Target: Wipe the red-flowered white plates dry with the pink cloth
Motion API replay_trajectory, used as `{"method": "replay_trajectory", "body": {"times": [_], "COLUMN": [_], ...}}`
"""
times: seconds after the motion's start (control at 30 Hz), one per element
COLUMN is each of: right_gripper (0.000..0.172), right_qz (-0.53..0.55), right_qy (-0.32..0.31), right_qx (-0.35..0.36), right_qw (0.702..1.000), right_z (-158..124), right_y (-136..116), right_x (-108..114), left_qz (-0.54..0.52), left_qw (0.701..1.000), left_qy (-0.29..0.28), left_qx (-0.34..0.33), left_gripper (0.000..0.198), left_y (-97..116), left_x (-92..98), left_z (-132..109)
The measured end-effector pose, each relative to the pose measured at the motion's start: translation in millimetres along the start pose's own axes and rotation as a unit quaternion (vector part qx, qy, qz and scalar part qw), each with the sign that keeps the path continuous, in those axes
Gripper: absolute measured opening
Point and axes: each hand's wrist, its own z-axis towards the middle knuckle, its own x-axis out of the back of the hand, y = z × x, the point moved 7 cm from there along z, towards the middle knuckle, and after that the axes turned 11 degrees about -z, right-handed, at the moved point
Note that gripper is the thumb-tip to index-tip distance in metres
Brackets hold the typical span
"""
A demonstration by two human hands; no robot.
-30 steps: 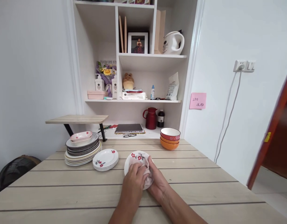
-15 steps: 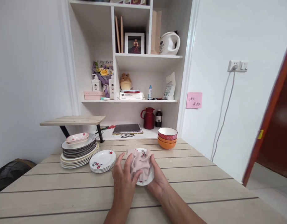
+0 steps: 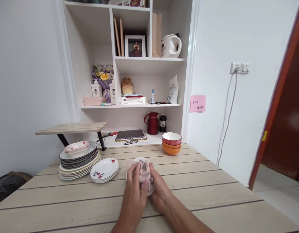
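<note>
My left hand (image 3: pixel 135 191) presses a crumpled pale pink cloth (image 3: pixel 145 171) onto the face of a small white plate (image 3: pixel 140 159), its fingers bent over the cloth. From the right side, my right hand (image 3: pixel 160 190) grips that plate, thumb over the rim and the other fingers underneath, out of sight. Most of the plate is covered by the cloth and hands; only parts of its rim show. Just left of my hands lies a short stack of white plates (image 3: pixel 106 168) with red and grey flower prints.
At the left stands a taller stack of plates (image 3: pixel 78 163) topped by a pink-dotted dish (image 3: pixel 76 146). Stacked bowls (image 3: pixel 171 149) sit at the table's back right. Behind are a small raised wooden shelf (image 3: pixel 71 128), a laptop (image 3: pixel 130 134), glasses (image 3: pixel 131 142) and a red jug (image 3: pixel 152 123).
My left hand has shifted right and closed over the cloth, bunching it on the plate. The plate is more hidden and sits slightly lower in view. The camera view has shifted a little right.
</note>
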Motion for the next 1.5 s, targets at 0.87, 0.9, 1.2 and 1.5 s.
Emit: {"method": "replay_trajectory", "body": {"times": [0.87,0.9,1.2,1.5], "right_gripper": [0.052,0.055,0.065,0.057], "right_qz": [0.068,0.070,0.089,0.026], "right_qy": [-0.111,-0.119,-0.103,-0.062], "right_qx": [-0.124,-0.114,-0.075,-0.142], "right_qw": [0.984,0.984,0.988,0.988], "right_z": [-5,-5,3,-6], "right_y": [12,12,2,9], "right_x": [-11,-13,-9,-1], "left_qz": [0.197,0.211,0.285,0.169], "left_qw": [0.950,0.952,0.954,0.961], "left_qy": [-0.056,-0.038,0.036,-0.043], "left_qx": [-0.235,-0.217,-0.087,-0.214], "left_gripper": [0.054,0.054,0.036,0.058], "left_y": [22,20,-6,18], "left_x": [-5.9,-2.3,8.8,-18.5], "left_z": [-1,1,7,-8]}}
